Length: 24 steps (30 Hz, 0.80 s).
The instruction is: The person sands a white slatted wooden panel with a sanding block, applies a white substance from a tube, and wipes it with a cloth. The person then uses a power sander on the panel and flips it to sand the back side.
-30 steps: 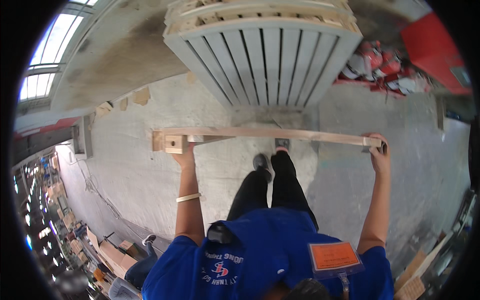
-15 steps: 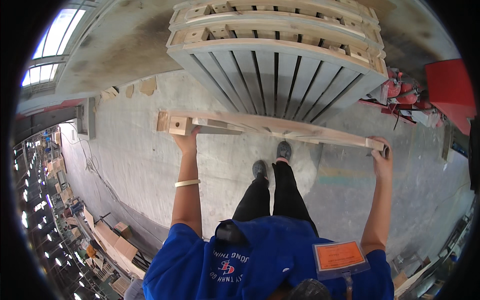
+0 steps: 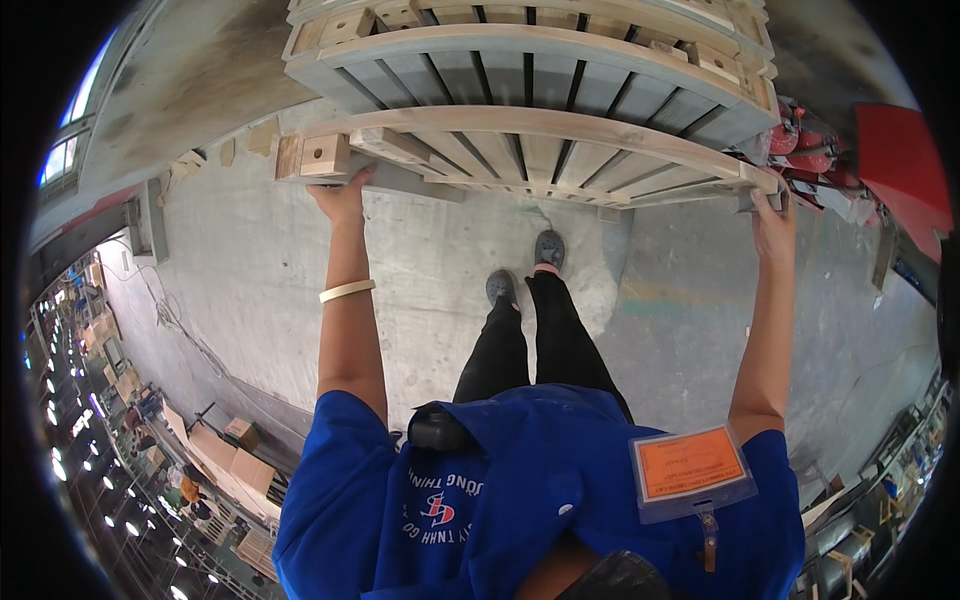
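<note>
A slatted wooden panel point(image 3: 530, 121) with a curved rail and end blocks stretches across in front of me, held up off the floor. At its left end, my left hand point(image 3: 340, 200) grips it from below, close to a block with a round hole. My right hand point(image 3: 773, 222) is closed round its right end. Just beyond stands a stack of similar slatted panels point(image 3: 560, 78), the closest one with a grey slatted face. The held panel covers the lower part of that stack; whether the two touch, I cannot tell.
Red fire extinguishers point(image 3: 806, 160) stand right of the stack, beside a red box point(image 3: 900, 165). Thin cables point(image 3: 180, 318) lie on the concrete floor point(image 3: 250, 260) at left. Cardboard boxes point(image 3: 225, 455) are farther left. My feet point(image 3: 549, 250) are below the panel.
Both hands have carried the panel away from my body and nearer to the stack. It has tilted so that more of its slats show.
</note>
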Tool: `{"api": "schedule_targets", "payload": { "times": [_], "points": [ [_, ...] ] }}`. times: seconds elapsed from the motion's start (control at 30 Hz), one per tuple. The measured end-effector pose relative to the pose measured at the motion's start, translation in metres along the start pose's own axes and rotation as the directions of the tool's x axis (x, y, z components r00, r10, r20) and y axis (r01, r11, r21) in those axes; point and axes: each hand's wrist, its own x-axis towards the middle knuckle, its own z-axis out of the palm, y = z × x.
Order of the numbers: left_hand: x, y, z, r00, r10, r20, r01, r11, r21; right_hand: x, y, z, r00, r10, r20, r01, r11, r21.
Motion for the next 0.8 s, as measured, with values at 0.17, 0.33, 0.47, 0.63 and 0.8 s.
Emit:
{"api": "schedule_targets", "payload": {
  "times": [0.17, 0.33, 0.47, 0.63, 0.8],
  "points": [
    [0.011, 0.007, 0.01, 0.999, -0.012, 0.035, 0.014, 0.997, -0.072, 0.005, -0.004, 0.003, 0.997, 0.033, -0.063, -0.032, 0.999, 0.02],
    [0.02, -0.002, 0.006, 1.0, 0.011, 0.008, -0.012, 0.996, 0.092, 0.004, 0.001, 0.007, 0.999, 0.021, -0.049, -0.024, 0.999, -0.046],
    [0.027, -0.011, 0.006, 0.999, 0.007, 0.043, -0.004, 0.998, -0.066, 0.009, 0.002, 0.016, 0.996, -0.057, -0.074, 0.043, 0.983, -0.179],
    [0.03, -0.01, 0.008, 1.0, -0.015, 0.019, 0.014, 0.999, 0.051, 0.008, -0.01, 0.036, 0.988, -0.102, -0.113, 0.075, 0.971, -0.225],
    [0.027, -0.002, 0.006, 1.0, -0.029, -0.001, 0.029, 0.998, 0.063, -0.004, -0.015, 0.054, 0.937, -0.291, -0.192, 0.164, 0.854, -0.494]
  ]
}}
